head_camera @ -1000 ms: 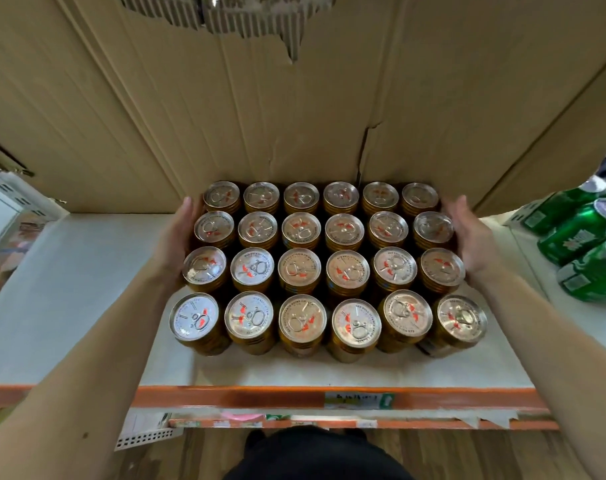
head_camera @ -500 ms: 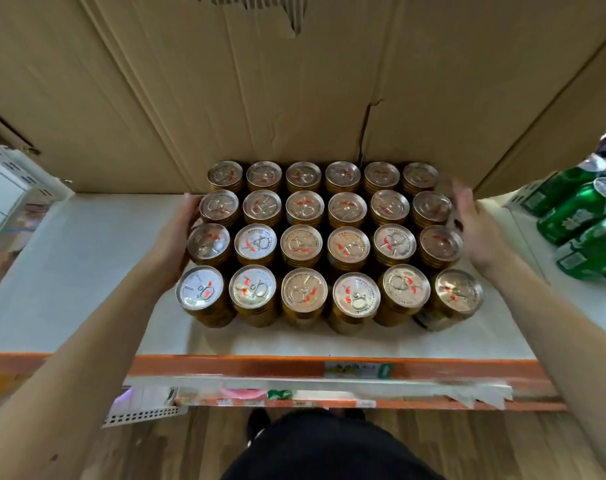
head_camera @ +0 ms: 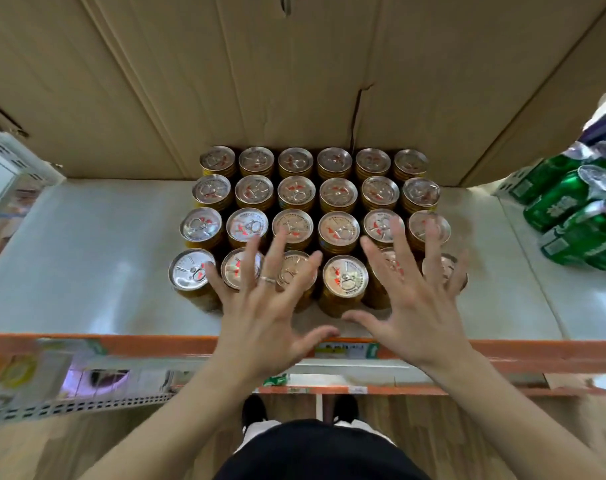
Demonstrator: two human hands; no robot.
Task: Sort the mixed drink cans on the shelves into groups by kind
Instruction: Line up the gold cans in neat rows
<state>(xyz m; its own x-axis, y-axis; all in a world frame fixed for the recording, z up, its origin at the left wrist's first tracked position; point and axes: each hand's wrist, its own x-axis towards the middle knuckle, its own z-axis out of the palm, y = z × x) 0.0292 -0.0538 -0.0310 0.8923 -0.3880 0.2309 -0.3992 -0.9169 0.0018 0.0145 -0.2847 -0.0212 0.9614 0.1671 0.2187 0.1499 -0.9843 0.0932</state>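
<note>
Both hands empty, fingers splayed wide, palms down. Left hand (head_camera: 260,317) sits over the front two rows of the gold cans (head_camera: 338,195), left of centre; ring (head_camera: 267,279) on one finger. Right hand (head_camera: 419,306) is over the front right cans. Can't tell if the fingertips touch the lids. The gold cans stand upright in a 4x6 block, packed tight, mid-shelf on the white shelf (head_camera: 87,258), with the back row at the cardboard sheet (head_camera: 260,81). Green cans (head_camera: 568,202) are at the far right of the shelf, well apart from the gold block. Orange shelf rail (head_camera: 121,342) runs along the front, with a price label (head_camera: 343,349) between the hands.
</note>
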